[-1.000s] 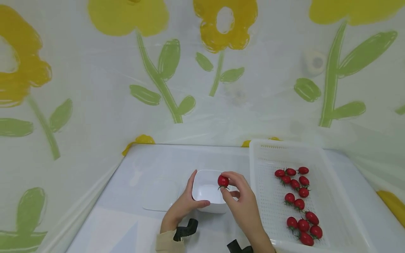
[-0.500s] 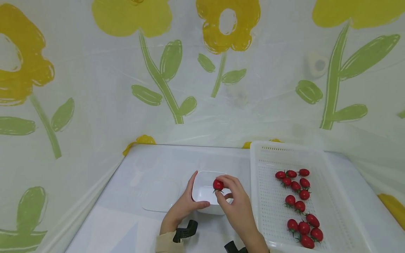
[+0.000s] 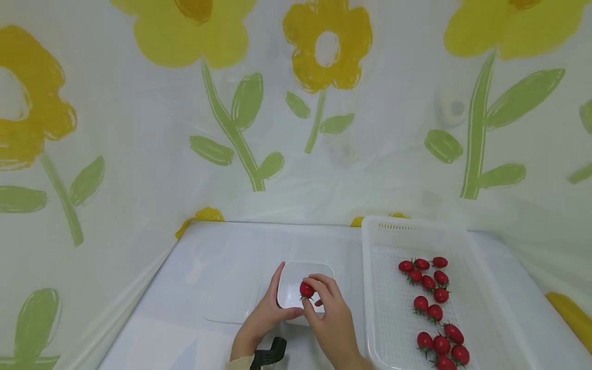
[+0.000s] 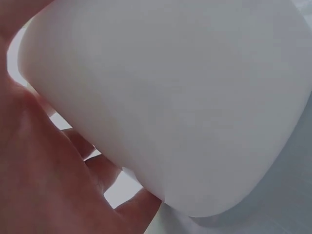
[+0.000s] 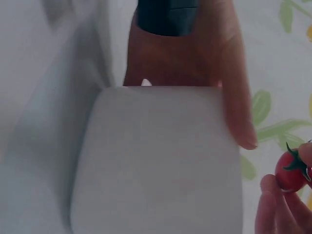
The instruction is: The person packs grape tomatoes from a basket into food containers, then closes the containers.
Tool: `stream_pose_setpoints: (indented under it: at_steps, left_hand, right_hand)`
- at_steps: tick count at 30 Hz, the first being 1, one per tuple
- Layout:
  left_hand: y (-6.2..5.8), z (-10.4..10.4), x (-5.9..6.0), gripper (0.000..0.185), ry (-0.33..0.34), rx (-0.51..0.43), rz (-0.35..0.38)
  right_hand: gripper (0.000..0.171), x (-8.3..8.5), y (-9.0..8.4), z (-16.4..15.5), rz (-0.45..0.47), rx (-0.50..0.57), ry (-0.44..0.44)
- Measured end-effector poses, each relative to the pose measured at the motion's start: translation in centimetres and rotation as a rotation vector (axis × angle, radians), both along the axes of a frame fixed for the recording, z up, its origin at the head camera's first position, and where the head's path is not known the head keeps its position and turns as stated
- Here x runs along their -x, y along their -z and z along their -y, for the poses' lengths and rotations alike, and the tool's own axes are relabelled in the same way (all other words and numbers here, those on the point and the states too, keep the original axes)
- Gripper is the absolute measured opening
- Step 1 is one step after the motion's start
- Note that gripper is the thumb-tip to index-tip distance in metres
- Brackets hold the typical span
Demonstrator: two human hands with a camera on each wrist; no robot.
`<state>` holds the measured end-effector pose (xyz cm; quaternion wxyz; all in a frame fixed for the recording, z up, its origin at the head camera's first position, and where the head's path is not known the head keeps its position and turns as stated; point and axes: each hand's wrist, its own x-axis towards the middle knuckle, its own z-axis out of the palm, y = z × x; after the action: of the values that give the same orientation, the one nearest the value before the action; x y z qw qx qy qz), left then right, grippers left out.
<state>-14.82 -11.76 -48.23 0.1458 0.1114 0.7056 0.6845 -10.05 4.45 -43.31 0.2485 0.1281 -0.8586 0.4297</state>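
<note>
A: What is seen around the fingers, largest thing first?

B: A table [image 3: 222,267] covered in pale sheeting is seen beneath both hands. To the right of the right hand's fingers, a white perforated basket [image 3: 490,308] is set on it, and a loose row of cherry tomatoes [image 3: 435,303] is laid inside, well apart from the fingers.

A: And between the hands?

B: A small white bowl [image 3: 296,280] is held there. It is gripped by the left hand [image 3: 265,313]: the fingers are curled round its left wall and the thumb is laid along its near rim. In the left wrist view the bowl's outer wall is seen pressed against the palm.

A: What is held by the right hand?

B: A single cherry tomato [image 3: 307,289] is pinched between the thumb and fingertips of the right hand [image 3: 330,321], green stalk pointing down. It is held just over the bowl's near edge, close to the left thumb. In the right wrist view it is seen beside the bowl, pinched at the fingertips [image 5: 273,187].
</note>
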Motion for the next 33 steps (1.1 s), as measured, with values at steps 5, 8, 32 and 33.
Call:
stream_pose_setpoints:
  at_steps: [5, 8, 32, 33]
  left_hand:
    - [0.9, 0.1, -0.8, 0.104, -0.001, -0.019, 0.008]
    - [1.1, 0.1, -0.9, 0.103, -0.01, -0.017, 0.008]
    - [0.2, 0.2, -0.2, 0.103, -0.031, 0.063, -0.042]
    - [0.1, 0.3, 0.0, 0.103, -0.032, 0.047, -0.038]
  right_hand:
    - [0.038, -0.4, 2.0, 0.3, -0.118, -0.112, 0.099]
    - [0.038, -0.3, 2.9, 0.3, -0.166, -0.13, 0.16]
    - [0.038, 1.4, 4.0, -0.6, -0.214, -0.222, 0.132]
    - [0.037, 1.6, 3.8, -0.5, -0.188, -0.234, 0.131]
